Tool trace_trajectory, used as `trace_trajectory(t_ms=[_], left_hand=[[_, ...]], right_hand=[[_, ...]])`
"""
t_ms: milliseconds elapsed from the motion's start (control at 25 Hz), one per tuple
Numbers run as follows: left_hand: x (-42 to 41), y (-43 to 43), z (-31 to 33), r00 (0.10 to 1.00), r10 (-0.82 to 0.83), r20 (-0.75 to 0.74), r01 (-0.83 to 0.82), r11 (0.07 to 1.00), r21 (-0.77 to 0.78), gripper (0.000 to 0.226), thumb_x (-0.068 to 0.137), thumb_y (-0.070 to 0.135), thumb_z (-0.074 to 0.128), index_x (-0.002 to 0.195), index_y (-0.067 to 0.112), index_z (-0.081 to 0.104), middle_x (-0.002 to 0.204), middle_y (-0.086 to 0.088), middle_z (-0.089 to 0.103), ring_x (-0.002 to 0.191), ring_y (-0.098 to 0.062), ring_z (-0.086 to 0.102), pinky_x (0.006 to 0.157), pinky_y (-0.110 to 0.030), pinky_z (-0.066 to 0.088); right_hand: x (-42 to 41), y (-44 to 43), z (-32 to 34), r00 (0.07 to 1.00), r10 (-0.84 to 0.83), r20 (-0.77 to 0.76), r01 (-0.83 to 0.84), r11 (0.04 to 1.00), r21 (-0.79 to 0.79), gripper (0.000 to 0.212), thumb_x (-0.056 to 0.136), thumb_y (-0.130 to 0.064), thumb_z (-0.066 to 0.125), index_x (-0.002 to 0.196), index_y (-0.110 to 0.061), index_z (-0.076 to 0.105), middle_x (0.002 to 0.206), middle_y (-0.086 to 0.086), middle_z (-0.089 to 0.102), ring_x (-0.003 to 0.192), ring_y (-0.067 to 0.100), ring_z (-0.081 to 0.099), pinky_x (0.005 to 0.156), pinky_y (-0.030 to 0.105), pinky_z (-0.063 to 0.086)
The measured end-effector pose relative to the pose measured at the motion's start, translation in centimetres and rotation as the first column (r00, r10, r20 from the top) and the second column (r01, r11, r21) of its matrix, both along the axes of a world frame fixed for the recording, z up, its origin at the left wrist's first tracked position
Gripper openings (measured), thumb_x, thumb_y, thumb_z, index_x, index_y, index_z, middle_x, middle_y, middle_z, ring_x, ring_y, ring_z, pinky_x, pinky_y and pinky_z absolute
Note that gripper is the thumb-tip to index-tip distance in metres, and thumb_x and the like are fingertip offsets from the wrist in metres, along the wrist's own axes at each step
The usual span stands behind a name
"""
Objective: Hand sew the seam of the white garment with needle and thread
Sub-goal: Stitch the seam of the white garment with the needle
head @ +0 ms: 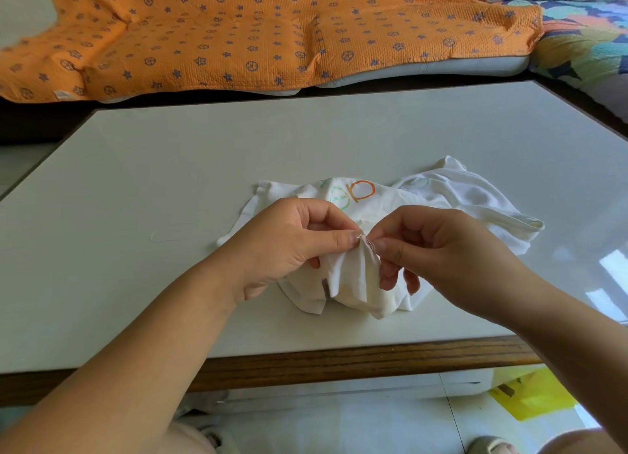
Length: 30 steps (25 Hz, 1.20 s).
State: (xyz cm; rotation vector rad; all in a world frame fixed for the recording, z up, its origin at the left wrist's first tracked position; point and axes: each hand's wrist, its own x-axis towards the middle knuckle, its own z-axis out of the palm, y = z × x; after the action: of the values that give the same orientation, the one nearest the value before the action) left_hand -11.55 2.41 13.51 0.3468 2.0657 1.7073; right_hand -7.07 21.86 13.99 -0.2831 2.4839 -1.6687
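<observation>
A crumpled white garment (455, 195) with an orange and green print lies on the pale table (170, 168). My left hand (289, 243) pinches a raised fold of the garment's seam between thumb and fingers. My right hand (438, 253) meets it from the right, its fingertips pinched at the same fold. A thin needle (360, 235) glints at the top of the fold between the two thumbs. A faint loop of thread (163, 236) lies on the table to the left. Which fingers hold the needle is too small to tell.
The table has a wooden front edge (339, 358). Behind it an orange patterned blanket (238, 32) covers a sofa, and a colourful quilt (584, 39) lies at the far right. A yellow bag (533, 396) sits on the tiled floor below.
</observation>
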Motion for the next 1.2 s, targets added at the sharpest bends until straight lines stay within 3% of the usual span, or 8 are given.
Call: trace_trajectory(t_ms=[80,240,440,640,760,960,1080,1200], left_hand=[[0.1,0.2,-0.1,1.0,-0.003,-0.001,0.003,1.0,-0.006,0.004,0.075,0.02,0.072,0.078,0.018,0.071,0.073,0.002,0.07,0.069,-0.007,0.06,0.066,-0.023,0.044],[0.2,0.2,-0.1,1.0,0.009,0.003,-0.009,1.0,0.002,0.017,0.063,0.03,0.072,0.076,0.019,0.071,0.07,0.005,0.07,0.065,-0.005,0.06,0.064,-0.021,0.043],[0.1,0.3,-0.4,0.999,0.043,0.012,-0.043,0.999,-0.015,0.008,0.068,0.029,0.073,0.073,0.022,0.073,0.073,0.003,0.071,0.068,-0.006,0.061,0.066,-0.022,0.044],[0.3,0.7,-0.6,0.999,0.049,0.019,-0.048,0.998,-0.036,0.014,0.066,0.035,0.075,0.074,0.024,0.073,0.076,0.002,0.072,0.073,-0.009,0.063,0.071,-0.027,0.046],[0.2,0.8,-0.8,0.999,0.05,0.019,-0.049,0.998,-0.045,0.011,0.076,0.029,0.076,0.081,0.02,0.073,0.079,-0.001,0.073,0.076,-0.011,0.064,0.073,-0.028,0.048],[0.0,0.8,-0.9,0.996,0.083,0.038,-0.081,0.995,-0.064,0.005,0.082,0.024,0.074,0.083,0.019,0.073,0.08,-0.001,0.072,0.075,-0.01,0.063,0.067,-0.022,0.045],[-0.1,0.7,-0.9,0.994,0.1,0.045,-0.096,0.992,-0.087,0.004,0.082,0.024,0.075,0.079,0.022,0.073,0.078,0.001,0.071,0.074,-0.01,0.062,0.066,-0.023,0.044],[-0.3,0.5,-1.1,0.992,0.117,0.046,-0.111,0.988,-0.111,0.008,0.083,0.023,0.074,0.075,0.024,0.072,0.074,0.005,0.069,0.071,-0.008,0.06,0.062,-0.02,0.042]], right_hand=[[0.0,-0.1,-0.2,1.0,0.001,0.013,0.0,1.0,-0.018,0.01,0.093,-0.008,0.06,0.086,-0.008,0.066,0.063,0.008,0.069,0.05,0.009,0.06,0.051,0.02,0.048],[-0.2,-0.2,-0.2,0.999,-0.011,0.036,0.011,1.0,0.003,0.009,0.093,-0.014,0.061,0.084,-0.014,0.065,0.064,0.009,0.07,0.055,0.019,0.066,0.049,0.024,0.048],[-0.4,-0.4,-0.2,0.999,-0.016,0.043,0.015,1.0,0.025,0.007,0.094,-0.015,0.059,0.088,-0.015,0.062,0.067,0.007,0.072,0.06,0.022,0.068,0.053,0.024,0.051],[0.3,-0.9,0.0,0.999,-0.025,0.049,0.023,0.999,0.022,0.002,0.095,-0.019,0.053,0.097,-0.02,0.055,0.074,0.005,0.074,0.067,0.017,0.071,0.068,0.03,0.058],[0.5,-1.3,-0.2,0.998,-0.057,-0.014,0.058,0.995,0.087,0.008,0.094,-0.029,0.058,0.092,-0.023,0.054,0.073,-0.001,0.074,0.064,0.012,0.07,0.066,0.023,0.057],[0.0,-1.4,-0.4,0.994,-0.107,-0.03,0.109,0.991,0.075,0.012,0.097,-0.023,0.055,0.085,-0.024,0.054,0.073,-0.003,0.073,0.064,0.01,0.069,0.067,0.031,0.058],[-0.6,-1.0,-0.3,0.975,-0.188,-0.119,0.204,0.969,0.137,0.01,0.092,-0.029,0.06,0.082,-0.031,0.059,0.078,-0.007,0.073,0.071,0.008,0.07,0.069,0.034,0.055],[-1.9,0.3,0.4,0.93,-0.36,-0.081,0.353,0.932,-0.087,0.011,0.092,-0.021,0.061,0.081,-0.024,0.062,0.085,0.0,0.074,0.071,0.01,0.067,0.064,0.028,0.048]])
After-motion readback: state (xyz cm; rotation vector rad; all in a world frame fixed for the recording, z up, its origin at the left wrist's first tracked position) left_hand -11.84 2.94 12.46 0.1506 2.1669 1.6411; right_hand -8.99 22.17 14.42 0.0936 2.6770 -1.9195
